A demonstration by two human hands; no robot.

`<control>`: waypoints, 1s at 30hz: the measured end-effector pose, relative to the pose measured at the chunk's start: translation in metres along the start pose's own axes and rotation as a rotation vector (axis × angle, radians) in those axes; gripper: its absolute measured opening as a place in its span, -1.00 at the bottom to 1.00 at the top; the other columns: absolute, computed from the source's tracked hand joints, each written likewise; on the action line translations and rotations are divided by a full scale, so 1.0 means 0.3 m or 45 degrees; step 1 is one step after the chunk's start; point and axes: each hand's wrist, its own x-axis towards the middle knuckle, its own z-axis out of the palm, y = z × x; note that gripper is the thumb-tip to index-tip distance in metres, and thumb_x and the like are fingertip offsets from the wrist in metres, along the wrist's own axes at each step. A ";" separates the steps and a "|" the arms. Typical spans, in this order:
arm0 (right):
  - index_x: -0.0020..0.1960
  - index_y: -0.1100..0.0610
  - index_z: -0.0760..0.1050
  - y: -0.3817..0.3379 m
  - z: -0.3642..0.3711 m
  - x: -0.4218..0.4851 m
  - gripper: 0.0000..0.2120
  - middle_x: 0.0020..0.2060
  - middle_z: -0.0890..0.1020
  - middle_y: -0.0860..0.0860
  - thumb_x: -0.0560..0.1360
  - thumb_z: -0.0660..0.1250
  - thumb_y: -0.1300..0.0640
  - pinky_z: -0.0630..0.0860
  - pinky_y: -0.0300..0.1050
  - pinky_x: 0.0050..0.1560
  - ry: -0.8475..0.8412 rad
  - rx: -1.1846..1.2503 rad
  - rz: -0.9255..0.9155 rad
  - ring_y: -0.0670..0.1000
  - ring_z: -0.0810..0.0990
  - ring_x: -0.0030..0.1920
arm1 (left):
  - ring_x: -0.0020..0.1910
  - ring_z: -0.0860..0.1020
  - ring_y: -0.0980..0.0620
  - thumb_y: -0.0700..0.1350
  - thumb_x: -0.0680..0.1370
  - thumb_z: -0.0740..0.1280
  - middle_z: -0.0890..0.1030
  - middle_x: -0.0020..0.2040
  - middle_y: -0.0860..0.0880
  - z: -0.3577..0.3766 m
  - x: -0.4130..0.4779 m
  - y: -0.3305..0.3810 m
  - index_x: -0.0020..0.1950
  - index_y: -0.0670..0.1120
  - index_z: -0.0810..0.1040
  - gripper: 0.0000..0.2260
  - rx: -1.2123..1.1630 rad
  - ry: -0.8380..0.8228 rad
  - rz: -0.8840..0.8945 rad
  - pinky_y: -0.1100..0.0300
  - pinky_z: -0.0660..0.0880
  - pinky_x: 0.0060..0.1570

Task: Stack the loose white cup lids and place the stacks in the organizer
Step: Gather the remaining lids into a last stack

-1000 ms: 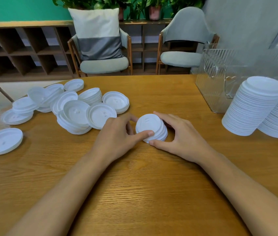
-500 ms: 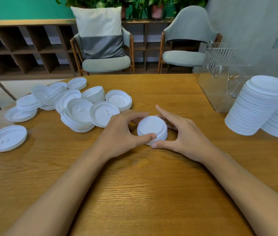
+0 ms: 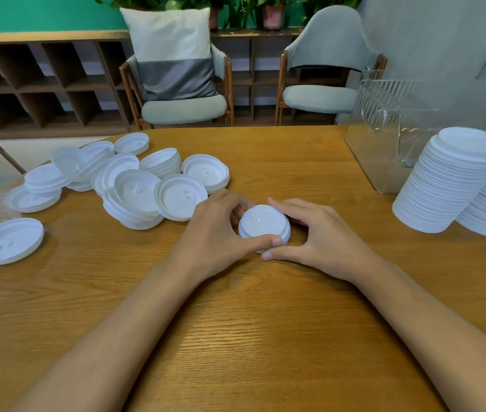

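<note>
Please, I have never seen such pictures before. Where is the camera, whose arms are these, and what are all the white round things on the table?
There is no machine here. A person works with bare hands, and the camera sits on that person's head, looking forward and down, so the two arms are the wearer's own. The left hand and the right hand both curl around a small stack of lids, which stands on the wooden table. On the left lie the loose lids, white cup lids, many overlapping. On the right stand two tall stacks of lids, and just beyond them is a clear organizer.
</note>
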 end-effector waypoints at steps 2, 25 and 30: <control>0.61 -0.02 0.35 -0.002 -0.001 0.000 -0.02 0.44 0.49 -0.24 0.30 0.59 -0.31 0.34 -0.20 0.48 -0.010 -0.027 0.011 -0.26 0.39 0.44 | -0.06 0.53 0.20 0.33 0.23 0.64 0.56 -0.06 0.13 0.003 -0.001 0.003 0.09 0.10 0.62 -0.45 0.004 -0.008 -0.005 0.39 0.42 -0.13; 0.62 -0.16 0.29 -0.041 0.017 -0.006 -0.16 0.39 0.41 -0.28 0.43 0.49 -0.32 0.23 -0.20 0.41 0.003 -0.104 0.074 -0.28 0.27 0.40 | 0.01 0.58 0.04 -0.02 0.59 0.48 0.62 0.01 0.05 -0.113 -0.019 -0.069 0.17 -0.04 0.70 -0.81 0.291 0.226 0.278 0.11 0.51 0.00; 0.58 -0.21 0.30 -0.094 0.050 0.019 -0.27 0.37 0.37 -0.31 0.49 0.48 -0.25 0.14 -0.29 0.33 -0.018 -0.135 0.076 -0.26 0.24 0.38 | 0.07 0.58 -0.11 -0.08 0.47 0.53 0.64 0.08 0.03 -0.174 -0.049 -0.148 0.20 -0.01 0.68 -0.70 0.778 0.285 0.271 -0.13 0.38 0.17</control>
